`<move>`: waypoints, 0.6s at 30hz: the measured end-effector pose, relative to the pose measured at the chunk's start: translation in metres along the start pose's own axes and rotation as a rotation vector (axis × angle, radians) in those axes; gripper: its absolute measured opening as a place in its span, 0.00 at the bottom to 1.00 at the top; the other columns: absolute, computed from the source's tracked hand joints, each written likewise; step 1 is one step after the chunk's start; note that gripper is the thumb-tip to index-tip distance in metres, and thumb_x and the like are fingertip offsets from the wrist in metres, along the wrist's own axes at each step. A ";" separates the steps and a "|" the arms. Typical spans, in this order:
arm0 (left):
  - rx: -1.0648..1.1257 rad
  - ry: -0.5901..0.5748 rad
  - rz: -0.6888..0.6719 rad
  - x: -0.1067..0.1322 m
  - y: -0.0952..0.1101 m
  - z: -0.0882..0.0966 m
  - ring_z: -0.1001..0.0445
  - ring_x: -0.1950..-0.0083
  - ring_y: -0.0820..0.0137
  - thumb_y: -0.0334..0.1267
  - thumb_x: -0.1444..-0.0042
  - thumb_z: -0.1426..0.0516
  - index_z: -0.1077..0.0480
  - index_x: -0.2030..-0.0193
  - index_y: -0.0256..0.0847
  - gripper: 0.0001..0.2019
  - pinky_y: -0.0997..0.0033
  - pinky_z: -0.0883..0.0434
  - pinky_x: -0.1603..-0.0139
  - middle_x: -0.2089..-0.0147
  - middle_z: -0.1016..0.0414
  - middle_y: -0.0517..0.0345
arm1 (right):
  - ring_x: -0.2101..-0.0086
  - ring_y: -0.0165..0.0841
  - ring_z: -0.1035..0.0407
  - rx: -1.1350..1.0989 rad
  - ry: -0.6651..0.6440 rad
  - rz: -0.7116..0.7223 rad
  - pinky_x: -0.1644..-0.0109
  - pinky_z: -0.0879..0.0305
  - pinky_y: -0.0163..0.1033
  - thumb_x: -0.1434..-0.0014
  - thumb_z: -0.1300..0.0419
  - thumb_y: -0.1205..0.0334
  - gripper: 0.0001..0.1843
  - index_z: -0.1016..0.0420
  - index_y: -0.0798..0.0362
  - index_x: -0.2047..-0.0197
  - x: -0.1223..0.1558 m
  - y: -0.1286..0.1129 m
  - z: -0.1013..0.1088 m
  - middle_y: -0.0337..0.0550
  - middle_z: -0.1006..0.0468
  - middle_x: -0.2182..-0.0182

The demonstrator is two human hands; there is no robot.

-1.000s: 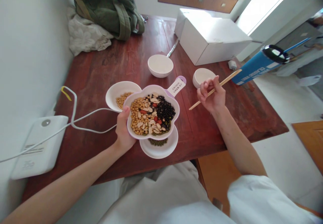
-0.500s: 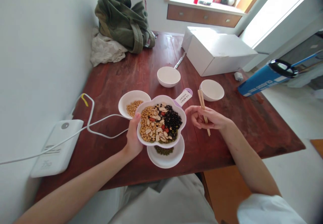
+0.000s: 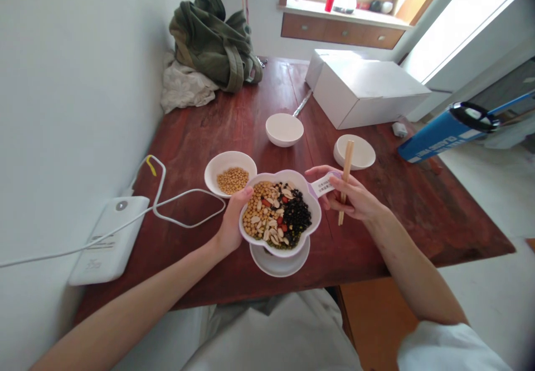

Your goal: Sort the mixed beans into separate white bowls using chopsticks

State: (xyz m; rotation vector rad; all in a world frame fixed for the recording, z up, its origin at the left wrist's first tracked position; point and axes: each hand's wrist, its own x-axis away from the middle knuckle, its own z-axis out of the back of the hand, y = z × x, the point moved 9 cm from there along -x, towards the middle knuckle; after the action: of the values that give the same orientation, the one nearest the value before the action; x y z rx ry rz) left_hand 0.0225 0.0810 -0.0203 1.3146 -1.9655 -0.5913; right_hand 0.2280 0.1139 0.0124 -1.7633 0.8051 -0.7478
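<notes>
My left hand point(image 3: 233, 223) grips the left rim of a flower-shaped bowl point(image 3: 314, 215) with a labelled handle. Soybeans, peanuts, black beans, a few red pieces and some green beans fill it. At its handle, my right hand point(image 3: 349, 195) pinches the end between thumb and fingers while also keeping a pair of wooden chopsticks point(image 3: 346, 162) upright. Beneath the held bowl is a white bowl point(image 3: 281, 268), its contents mostly hidden. Just left of it stands another white bowl point(image 3: 212, 165) with soybeans point(image 3: 233, 180) in it.
Two more white bowls, a middle one point(image 3: 285, 130) and a right one point(image 3: 360, 152), stand farther back. A white box point(image 3: 368, 89), blue bottle point(image 3: 443, 134), green bag point(image 3: 213, 42) and a power bank point(image 3: 109, 240) with a looped cable point(image 3: 188, 191) surround them on the wooden table point(image 3: 179, 137).
My right hand has come to the bowl's handle and taken hold of it, chopsticks still in it. The flower-shaped bowl sits slightly lower and to the right, uncovering more of the soybean bowl.
</notes>
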 end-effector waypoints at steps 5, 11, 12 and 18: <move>0.014 0.005 -0.070 0.001 0.005 -0.001 0.25 0.26 0.37 0.62 0.45 0.30 0.20 0.37 0.39 0.36 0.39 0.28 0.24 0.37 0.14 0.44 | 0.90 0.20 0.50 -0.033 0.209 0.026 0.89 0.66 0.27 0.32 0.32 0.49 0.16 0.23 0.53 0.54 -0.003 -0.021 0.002 0.36 0.20 0.80; -0.034 -0.026 -0.199 0.004 0.012 0.001 0.25 0.25 0.42 0.55 0.42 0.29 0.22 0.35 0.40 0.33 0.45 0.29 0.23 0.35 0.15 0.44 | 0.89 0.21 0.47 -0.048 0.272 0.054 0.89 0.63 0.26 0.33 0.32 0.49 0.16 0.24 0.53 0.52 -0.002 -0.025 0.005 0.36 0.19 0.78; -0.043 -0.013 -0.212 0.004 0.014 0.002 0.24 0.26 0.42 0.54 0.42 0.29 0.22 0.35 0.40 0.32 0.46 0.28 0.24 0.36 0.15 0.44 | 0.89 0.21 0.46 -0.051 0.252 0.044 0.89 0.62 0.27 0.31 0.33 0.48 0.17 0.24 0.52 0.50 -0.001 -0.022 0.004 0.37 0.18 0.76; 0.049 0.156 -0.257 0.006 0.029 0.008 0.19 0.32 0.46 0.50 0.40 0.31 0.21 0.37 0.40 0.27 0.48 0.23 0.28 0.42 0.12 0.47 | 0.83 0.17 0.44 0.019 -0.137 -0.093 0.85 0.58 0.27 0.39 0.23 0.41 0.32 0.24 0.53 0.43 0.020 0.008 -0.016 0.44 0.16 0.59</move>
State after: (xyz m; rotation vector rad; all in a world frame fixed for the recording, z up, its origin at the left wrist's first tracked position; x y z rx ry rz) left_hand -0.0027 0.0866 -0.0039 1.6079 -1.7080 -0.5455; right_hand 0.2255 0.0869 0.0116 -1.8235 0.6256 -0.6849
